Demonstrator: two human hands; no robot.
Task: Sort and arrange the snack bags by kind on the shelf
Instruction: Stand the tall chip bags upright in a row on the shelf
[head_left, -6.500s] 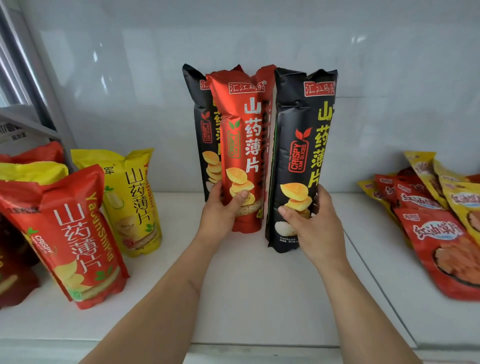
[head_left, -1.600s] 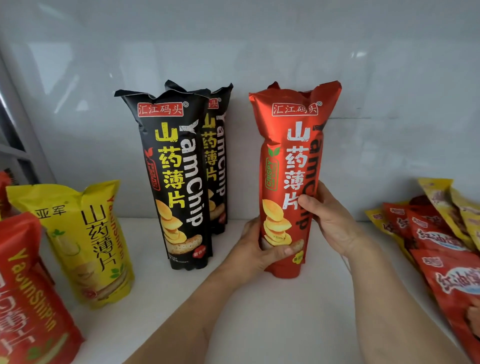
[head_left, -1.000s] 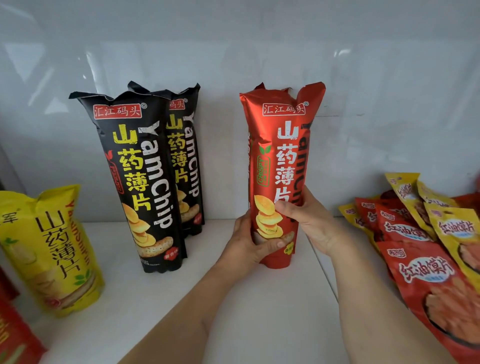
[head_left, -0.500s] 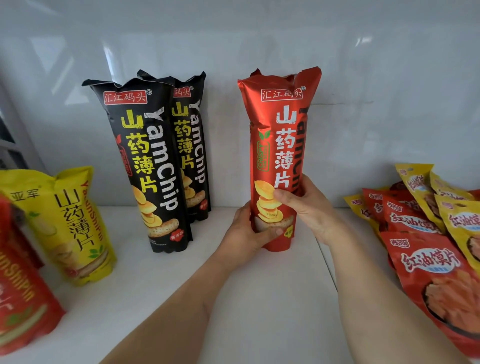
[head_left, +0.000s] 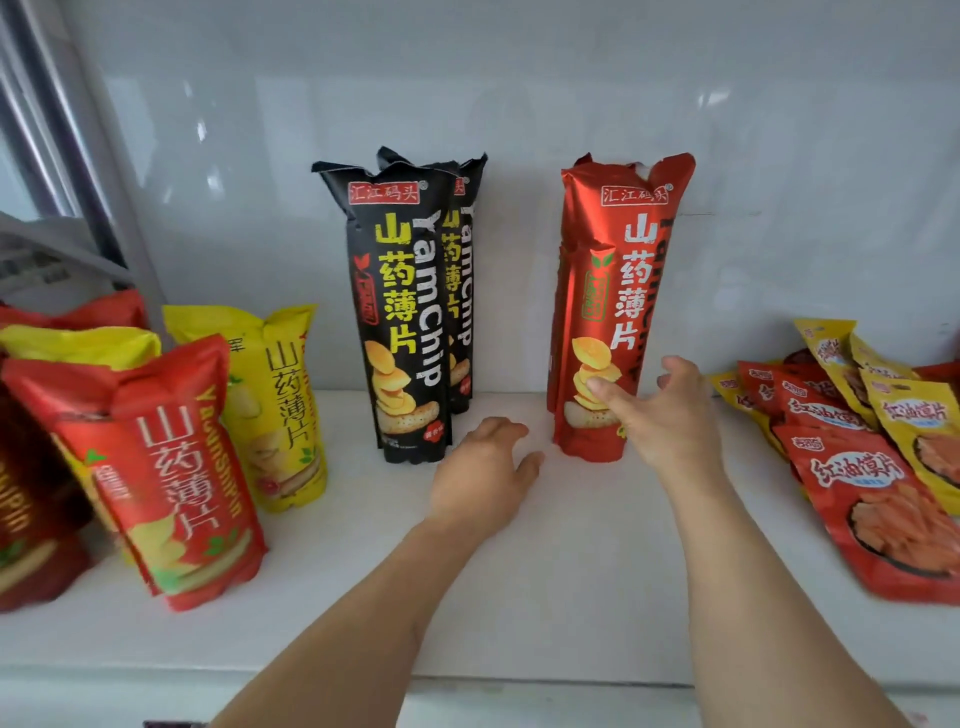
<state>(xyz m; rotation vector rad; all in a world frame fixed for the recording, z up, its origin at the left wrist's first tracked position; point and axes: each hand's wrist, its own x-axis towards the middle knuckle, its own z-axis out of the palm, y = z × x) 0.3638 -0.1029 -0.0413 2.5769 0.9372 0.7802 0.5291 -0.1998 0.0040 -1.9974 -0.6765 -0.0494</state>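
Tall red yam chip bag (head_left: 613, 312) stands upright on white shelf (head_left: 545, 545), approx 1 o'clock, w/ two black yam chip bags (head_left: 400, 312) at 11. Prob light, crinkly, top-heavy, chips fragile; grip low round the base. Right hand (head_left: 660, 415) spread, thumb grazing bag front; left hand (head_left: 483, 478) relaxed, holding nothing.

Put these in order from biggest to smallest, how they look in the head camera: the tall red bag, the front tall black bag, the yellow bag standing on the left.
1. Tall red bag and front tall black bag: look about alike, so I won't rank them.
2. Yellow bag: clearly shorter.
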